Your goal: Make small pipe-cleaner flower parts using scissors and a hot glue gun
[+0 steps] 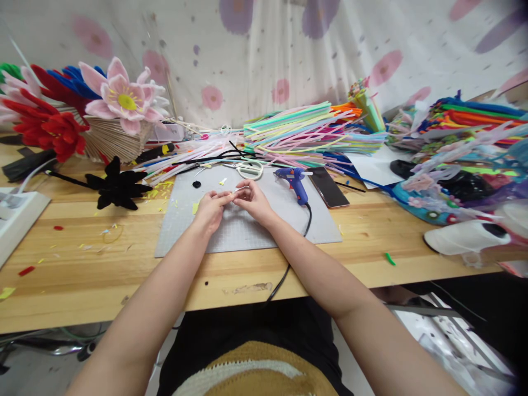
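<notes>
Head view: left hand [211,212] and right hand [253,202] curled close, I can't tell if fingers [242,192] grip anything; cord [309,217] under forearm [322,264] could snag, dragging glue gun [296,184].

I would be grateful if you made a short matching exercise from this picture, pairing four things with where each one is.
Things:
1. Glue gun
2. Scissors
3. Black flower
4. Right hand

Places:
A. Over the wooden table, left of the gray mat
B. With its fingers close to those of the left hand
C. Between the right hand and the phone
D. At the mat's far side, pale handles showing

Right pairs: 1-C, 2-D, 3-A, 4-B
</notes>
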A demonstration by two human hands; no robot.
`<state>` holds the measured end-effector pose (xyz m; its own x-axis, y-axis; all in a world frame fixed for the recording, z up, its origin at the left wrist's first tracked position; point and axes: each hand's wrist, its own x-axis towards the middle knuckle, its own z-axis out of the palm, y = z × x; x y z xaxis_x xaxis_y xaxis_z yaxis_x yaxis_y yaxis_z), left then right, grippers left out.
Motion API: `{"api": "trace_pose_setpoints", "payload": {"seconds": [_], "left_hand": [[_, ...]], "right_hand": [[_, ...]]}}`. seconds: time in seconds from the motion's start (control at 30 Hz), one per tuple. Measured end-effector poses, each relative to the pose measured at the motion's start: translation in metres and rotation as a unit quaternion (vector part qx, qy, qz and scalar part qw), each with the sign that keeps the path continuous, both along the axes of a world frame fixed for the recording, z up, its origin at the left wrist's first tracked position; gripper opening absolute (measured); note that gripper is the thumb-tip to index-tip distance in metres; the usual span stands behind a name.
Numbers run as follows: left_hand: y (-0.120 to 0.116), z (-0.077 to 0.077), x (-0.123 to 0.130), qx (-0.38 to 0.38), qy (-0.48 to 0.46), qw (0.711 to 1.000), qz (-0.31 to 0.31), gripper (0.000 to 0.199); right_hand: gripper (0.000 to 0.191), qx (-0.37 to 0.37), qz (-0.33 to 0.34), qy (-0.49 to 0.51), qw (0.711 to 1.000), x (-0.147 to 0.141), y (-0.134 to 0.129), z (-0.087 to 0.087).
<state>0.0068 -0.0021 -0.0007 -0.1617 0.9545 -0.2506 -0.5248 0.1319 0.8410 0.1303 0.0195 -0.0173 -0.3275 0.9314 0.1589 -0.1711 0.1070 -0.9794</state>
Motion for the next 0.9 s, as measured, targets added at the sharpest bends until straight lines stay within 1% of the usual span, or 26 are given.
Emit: {"api": "trace_pose_setpoints", "payload": {"seconds": [0.13, 0.27, 0.37, 0.5, 0.63, 0.73, 0.9], "left_hand": [[0.000, -0.002, 0.000, 0.007, 0.014, 1.000, -0.001, 0.049], [0.000, -0.004, 0.000, 0.009, 0.035, 0.999, 0.006, 0.049], [0.000, -0.003, -0.001, 0.025, 0.072, 0.997, 0.014, 0.051], [-0.002, 0.003, -0.005, 0.026, 0.144, 0.989, 0.018, 0.048], [-0.006, 0.008, -0.008, 0.044, 0.215, 0.976, -0.013, 0.044], [-0.008, 0.008, -0.008, 0.047, 0.238, 0.969, -0.033, 0.046], [-0.007, 0.005, -0.007, 0.035, 0.243, 0.969, -0.023, 0.050]], "right_hand": [[0.041, -0.013, -0.005, 0.002, 1.000, -0.002, 0.003, -0.005], [0.042, -0.021, -0.006, 0.005, 1.000, -0.002, 0.004, -0.005], [0.042, -0.032, -0.011, 0.012, 0.999, -0.002, 0.003, -0.003], [0.044, -0.054, -0.018, 0.008, 0.998, 0.001, 0.002, -0.001], [0.046, -0.078, -0.010, 0.006, 0.997, 0.003, 0.002, -0.001], [0.048, -0.087, -0.008, 0.002, 0.996, 0.003, 0.002, 0.000], [0.048, -0.089, -0.006, -0.007, 0.996, 0.004, 0.001, 0.001]]}}
